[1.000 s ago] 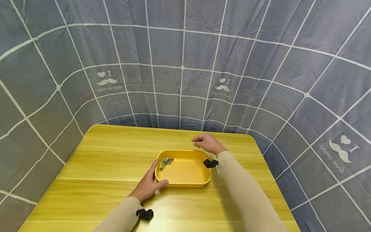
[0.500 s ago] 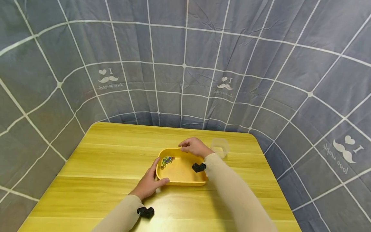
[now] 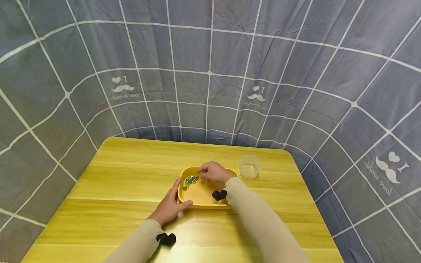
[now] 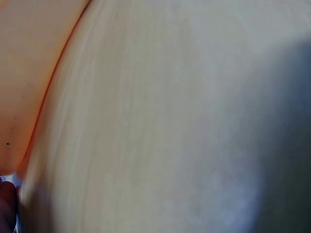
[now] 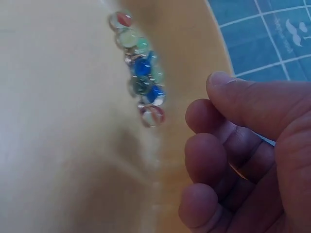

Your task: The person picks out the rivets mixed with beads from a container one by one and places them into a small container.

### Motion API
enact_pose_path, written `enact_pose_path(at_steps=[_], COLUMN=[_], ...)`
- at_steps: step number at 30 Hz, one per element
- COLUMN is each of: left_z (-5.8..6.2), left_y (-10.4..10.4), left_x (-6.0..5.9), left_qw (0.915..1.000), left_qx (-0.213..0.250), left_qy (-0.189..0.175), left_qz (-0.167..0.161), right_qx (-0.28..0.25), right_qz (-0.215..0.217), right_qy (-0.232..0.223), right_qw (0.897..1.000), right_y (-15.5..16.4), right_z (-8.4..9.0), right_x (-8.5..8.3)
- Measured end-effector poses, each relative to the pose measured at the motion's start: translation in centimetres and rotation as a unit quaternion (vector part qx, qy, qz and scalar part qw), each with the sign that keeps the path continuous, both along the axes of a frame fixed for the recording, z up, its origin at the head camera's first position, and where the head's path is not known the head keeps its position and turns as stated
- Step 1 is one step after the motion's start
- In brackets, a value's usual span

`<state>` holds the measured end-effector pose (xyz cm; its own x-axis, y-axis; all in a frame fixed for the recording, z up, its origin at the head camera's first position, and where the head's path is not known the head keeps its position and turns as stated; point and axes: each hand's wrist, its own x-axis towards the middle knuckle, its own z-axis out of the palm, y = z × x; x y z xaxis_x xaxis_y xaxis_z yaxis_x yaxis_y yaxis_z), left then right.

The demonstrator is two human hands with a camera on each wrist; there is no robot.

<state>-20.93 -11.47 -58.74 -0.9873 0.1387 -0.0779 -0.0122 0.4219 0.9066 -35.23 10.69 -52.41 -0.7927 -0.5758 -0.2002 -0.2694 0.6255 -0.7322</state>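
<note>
A yellow plastic tray [image 3: 210, 205] stands on the wooden table. Glass marbles [image 3: 189, 181], several of them in blue, green, clear and red-brown, lie bunched at its left end. My left hand [image 3: 169, 206] holds that end, its thumb at the near rim and its fingers along the left side. Over the tray's far side hovers my right hand [image 3: 213, 171], fingertips just right of the marbles. In the right wrist view the right hand's fingers [image 5: 206, 158] are loosely bent, with nothing between them and the thumb. A marble [image 5: 153, 116] with red streaks lies nearest them.
A clear plastic container [image 3: 249, 167] stands to the right of the tray, toward the back of the table [image 3: 131, 175]. Behind the table hangs a grey curtain [image 3: 190, 87] with white grid lines.
My right hand has moved left and lower, from beyond the tray's far right to inside it beside the marbles. The clear container has come into view behind it. My left hand stays on the tray.
</note>
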Motion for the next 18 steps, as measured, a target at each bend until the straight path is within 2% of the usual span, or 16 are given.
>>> enact_pose_path(at_steps=[9, 18], left_z=[0.3, 0.2], left_y=[0.2, 0.5], left_x=[0.0, -0.2], left_qw=[1.0, 0.9999], left_qx=[0.003, 0.01], left_qy=[-0.002, -0.003], left_qz=[-0.005, -0.007], right_qx=[0.007, 0.004], right_qz=[0.004, -0.002], right_qy=[-0.034, -0.047], right_qw=[0.999, 0.999], right_y=[-0.1, 0.0], right_z=[-0.9, -2.8], right_x=[0.6, 0.2])
